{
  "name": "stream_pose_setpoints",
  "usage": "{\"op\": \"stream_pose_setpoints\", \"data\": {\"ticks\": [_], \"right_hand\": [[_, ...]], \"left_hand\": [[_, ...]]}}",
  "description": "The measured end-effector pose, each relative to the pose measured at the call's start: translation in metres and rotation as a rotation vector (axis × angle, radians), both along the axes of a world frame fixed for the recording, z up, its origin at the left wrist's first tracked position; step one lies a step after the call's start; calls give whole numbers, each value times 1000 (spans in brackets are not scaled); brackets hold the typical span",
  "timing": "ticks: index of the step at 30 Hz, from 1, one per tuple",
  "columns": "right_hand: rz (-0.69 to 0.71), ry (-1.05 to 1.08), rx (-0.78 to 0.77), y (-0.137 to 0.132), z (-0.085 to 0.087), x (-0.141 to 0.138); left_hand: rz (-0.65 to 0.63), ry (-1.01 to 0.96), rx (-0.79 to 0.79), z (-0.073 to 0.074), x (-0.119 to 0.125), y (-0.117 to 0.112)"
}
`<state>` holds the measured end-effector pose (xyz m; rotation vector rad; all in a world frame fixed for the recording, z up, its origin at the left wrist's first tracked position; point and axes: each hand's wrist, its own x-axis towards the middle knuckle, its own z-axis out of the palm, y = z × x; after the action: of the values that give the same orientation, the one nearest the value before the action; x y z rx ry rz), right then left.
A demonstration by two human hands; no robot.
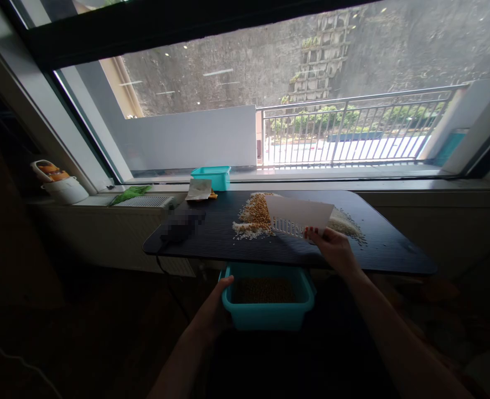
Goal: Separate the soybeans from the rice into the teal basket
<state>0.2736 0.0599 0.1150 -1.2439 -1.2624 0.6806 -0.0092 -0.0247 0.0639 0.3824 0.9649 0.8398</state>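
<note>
Below the near edge of the dark, wood-grained table (394, 252), a smooth turquoise plastic tub (269, 317) of dim, brownish granules (265, 290) has its left rim grasped by the left hand (220, 305). Over the table's middle, the right hand (331, 243) pinches the near right corner of a thin, slotted white sheet (300, 211), long axis running left to right; rounded yellow kernels (257, 211) lie heaped left of that grip, toward the far edge, among fine white grains (247, 231).

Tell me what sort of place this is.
Probably a room in a home, though a small workplace is possible. A wide window looks out on a metal railing, what seems a radiator stands at the left, and yellow kernels lie on a dark table.
</note>
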Motion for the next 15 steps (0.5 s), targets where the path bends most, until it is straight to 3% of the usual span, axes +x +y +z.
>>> {"op": "stream_pose_setpoints", "data": {"ticks": [15], "right_hand": [[59, 109, -62, 7, 4, -3]], "left_hand": [[-14, -4, 9, -2, -5, 1]]}}
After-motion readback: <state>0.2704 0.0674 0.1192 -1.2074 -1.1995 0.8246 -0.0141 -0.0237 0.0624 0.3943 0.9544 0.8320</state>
